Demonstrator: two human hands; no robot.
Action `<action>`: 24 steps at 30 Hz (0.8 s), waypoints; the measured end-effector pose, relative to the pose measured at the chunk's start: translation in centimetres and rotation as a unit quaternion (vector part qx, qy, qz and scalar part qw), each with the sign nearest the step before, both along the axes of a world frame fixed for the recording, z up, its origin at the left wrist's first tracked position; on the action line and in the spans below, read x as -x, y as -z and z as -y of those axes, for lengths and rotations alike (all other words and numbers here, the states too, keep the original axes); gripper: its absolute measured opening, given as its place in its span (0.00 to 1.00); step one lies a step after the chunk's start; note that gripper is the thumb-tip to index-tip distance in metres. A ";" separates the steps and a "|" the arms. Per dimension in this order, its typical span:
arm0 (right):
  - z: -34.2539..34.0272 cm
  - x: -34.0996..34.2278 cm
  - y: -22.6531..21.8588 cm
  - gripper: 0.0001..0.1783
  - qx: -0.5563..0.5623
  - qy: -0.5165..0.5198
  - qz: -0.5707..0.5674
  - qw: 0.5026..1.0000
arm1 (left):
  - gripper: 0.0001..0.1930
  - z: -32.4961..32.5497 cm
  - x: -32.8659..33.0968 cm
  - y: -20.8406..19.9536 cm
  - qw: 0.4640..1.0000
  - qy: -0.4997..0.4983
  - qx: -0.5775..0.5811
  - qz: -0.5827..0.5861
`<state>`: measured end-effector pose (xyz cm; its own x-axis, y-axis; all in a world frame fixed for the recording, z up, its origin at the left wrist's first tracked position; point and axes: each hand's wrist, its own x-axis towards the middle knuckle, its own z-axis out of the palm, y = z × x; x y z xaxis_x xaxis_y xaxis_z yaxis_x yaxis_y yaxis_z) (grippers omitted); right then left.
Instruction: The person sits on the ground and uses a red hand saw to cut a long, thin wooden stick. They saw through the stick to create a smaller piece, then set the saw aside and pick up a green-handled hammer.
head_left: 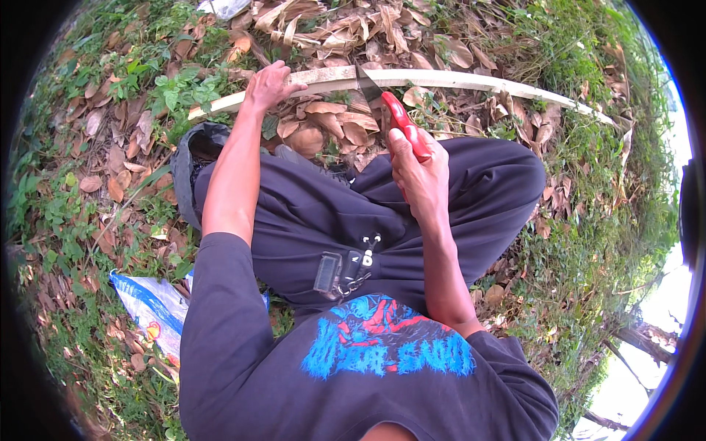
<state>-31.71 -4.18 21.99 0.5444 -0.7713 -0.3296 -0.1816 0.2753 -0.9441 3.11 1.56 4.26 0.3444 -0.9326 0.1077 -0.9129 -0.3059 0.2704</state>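
Note:
A long pale strip of wood (456,79) lies crosswise in front of my folded legs, its line bent by the lens. My left hand (271,87) grips it left of the middle, with the fingers closed over it. In my right hand (423,165) is a handsaw (399,112) with a red handle and a dark, tapering blade. The blade lies across the wood to the right of my left hand, its tip reaching the far edge. Whether the teeth have cut into the wood is too small to tell.
Dry brown leaves (305,140) and low green plants (173,90) cover the ground around me. A white and blue plastic sack (151,305) lies at my left. A small dark device (328,272) rests at my waist. Husks (331,29) are heaped beyond the wood.

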 end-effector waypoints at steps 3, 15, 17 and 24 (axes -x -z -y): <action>0.3 -0.5 0.5 0.13 0.015 -0.023 0.012 1.000 | 0.32 -0.3 -0.7 2.2 1.000 -0.021 0.018 0.011; -0.2 -1.5 3.2 0.17 0.121 0.004 -0.062 0.991 | 0.28 0.0 1.2 2.7 0.993 -0.046 -0.032 0.108; -1.4 -1.5 3.7 0.16 0.085 0.010 -0.058 0.995 | 0.28 -0.2 1.9 3.0 0.988 -0.059 -0.026 0.143; -5.3 -1.1 5.5 0.15 0.163 -0.015 -0.078 0.983 | 0.27 -0.2 2.0 2.1 0.993 -0.093 0.018 0.069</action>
<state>-30.60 1.10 16.52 0.5305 -0.8344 -0.1496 -0.3353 -0.0444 -0.9411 1.11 1.76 2.16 0.4908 -0.8485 0.1978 -0.8702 -0.4659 0.1603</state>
